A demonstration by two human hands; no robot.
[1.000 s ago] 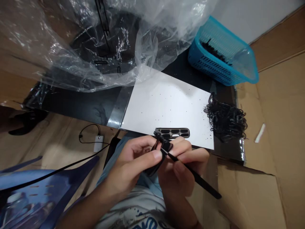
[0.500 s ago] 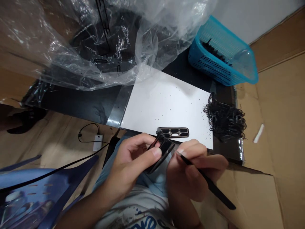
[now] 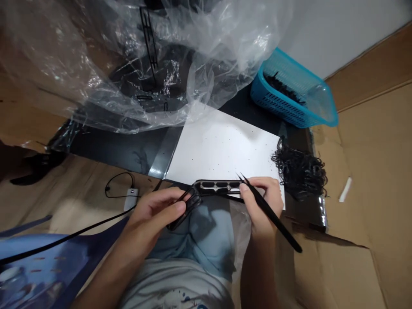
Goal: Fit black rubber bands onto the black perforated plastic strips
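a gray wall [image 3: 337, 30] fills the upper right. brown cardboard [image 3: 380, 171] covers the floor at the right. a dark table [image 3: 106, 146] sits mid frame. a blue chair [image 3: 32, 266] is at the lower left.

Black table [image 3: 122, 148] bears white sheet [image 3: 222, 148] with slotted part [image 3: 217, 186]; blue basket [image 3: 286, 112]; black tangle [image 3: 299, 171]; plastic bag [image 3: 96, 77].

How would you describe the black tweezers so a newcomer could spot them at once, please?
Find the white sheet on the dark table and go to its near edge, where the right hand rests. The tweezers slant through that hand: long, thin and pointed, unlike the slotted frame beside them.
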